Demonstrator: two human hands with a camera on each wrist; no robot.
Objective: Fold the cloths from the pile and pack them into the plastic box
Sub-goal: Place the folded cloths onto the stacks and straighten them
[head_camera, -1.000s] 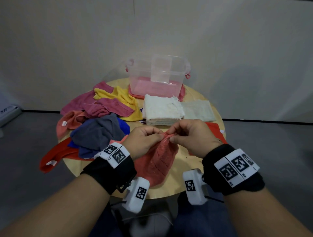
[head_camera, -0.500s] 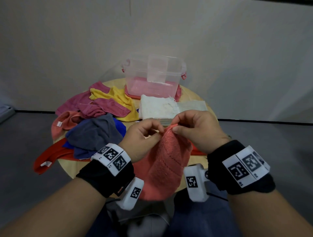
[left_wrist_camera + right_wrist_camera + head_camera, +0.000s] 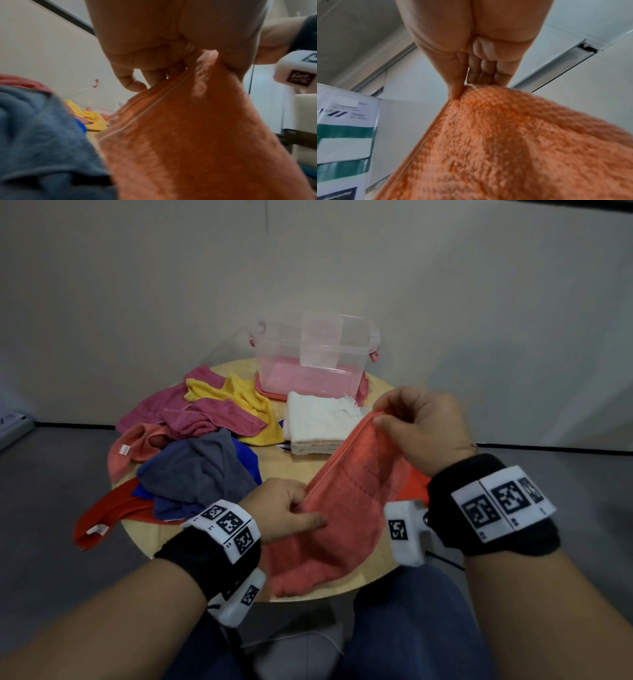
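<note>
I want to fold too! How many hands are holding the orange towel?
2. The left hand pinches the fluffy coral-orange cloth low on its edge, near the person; the right hand pinches that edge higher, in front of the folded white towel.

Hands have parted; coral cloth (image 3: 346, 508) now stretched.

Round wooden table (image 3: 376, 583), pale top. Grey floor (image 3: 51, 484) around it. Plain light wall (image 3: 137, 285) beyond, dark skirting strip (image 3: 548, 447) at its foot. Printed poster (image 3: 346, 129), left in right-wrist view.
</note>
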